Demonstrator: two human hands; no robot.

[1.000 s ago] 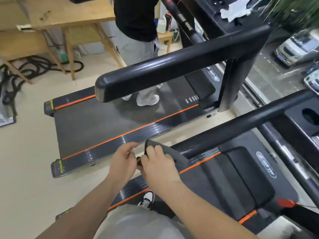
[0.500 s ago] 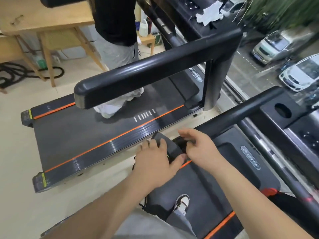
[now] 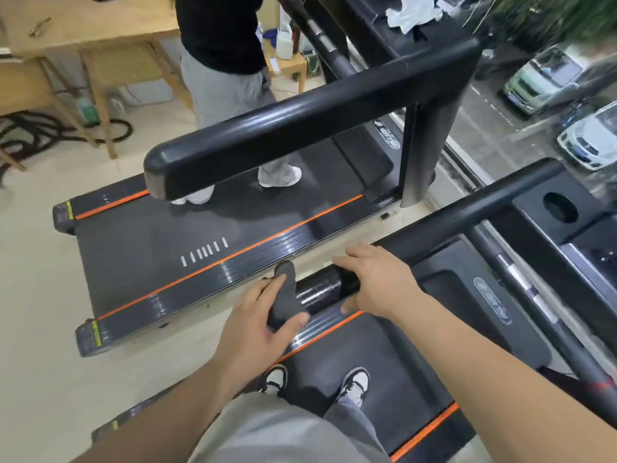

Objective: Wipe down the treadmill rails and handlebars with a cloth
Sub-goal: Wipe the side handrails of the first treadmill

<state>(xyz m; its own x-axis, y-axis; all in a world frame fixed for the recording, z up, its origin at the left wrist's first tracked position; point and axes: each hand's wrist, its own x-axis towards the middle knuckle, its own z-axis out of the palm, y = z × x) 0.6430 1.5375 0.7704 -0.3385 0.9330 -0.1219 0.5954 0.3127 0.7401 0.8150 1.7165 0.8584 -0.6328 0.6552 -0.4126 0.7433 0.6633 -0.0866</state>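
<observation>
Black and glossy with a faint speckled sheen: handlebar (image 3: pixel 320 290) of the near treadmill, long axis running from its free end at lower left up and to the right toward the console. Dark grey cloth (image 3: pixel 283 292) draped over that free end, lying crosswise to the bar, upper tip pointing away toward the next treadmill (image 3: pixel 150 248), lower end under the thumb. Left hand (image 3: pixel 257 322) curled round cloth and bar end together, pinching the cloth between thumb and fingers. Right hand (image 3: pixel 377 282) just beside it, wrapped round the bare handlebar, fingers over the top, thumb below. Short uncovered stretch of bar between the two hands. Bar tip itself hidden under the cloth; far side of the left fingers hidden too. Orange-striped side rail (image 3: pixel 320 329) directly below, partly covered by the left hand. Farther off, a person (image 3: pixel 227 88) in grey trousers, cut off at the chest; white rag (image 3: pixel 410 11) on that console; blurred cars (image 3: pixel 547 78) beyond the glass.
</observation>
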